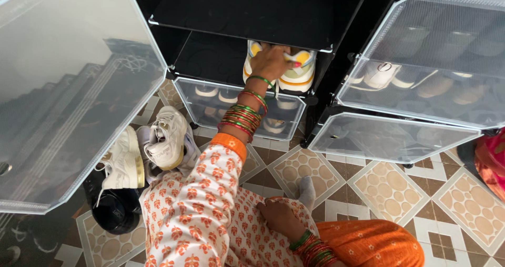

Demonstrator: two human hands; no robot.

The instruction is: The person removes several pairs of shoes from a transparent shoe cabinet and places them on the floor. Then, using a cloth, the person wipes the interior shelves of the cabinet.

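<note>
Inside the black shelf compartment [210, 57], the left hand [271, 61] gripped a yellow-white sneaker [302, 70] loosely; it could slip and drop.

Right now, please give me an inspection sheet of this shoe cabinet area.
Surface: patterned tile floor.
Job's things: white-and-yellow sneakers in an open black cubby.
Clutter: white sneakers and a black shoe heaped on the floor.
Hands: left hand on the white-and-yellow sneakers, grip unclear; right hand open on the lap.
Cables: nothing seen.
Surroundings: translucent cabinet doors, more shoes behind them.
</note>
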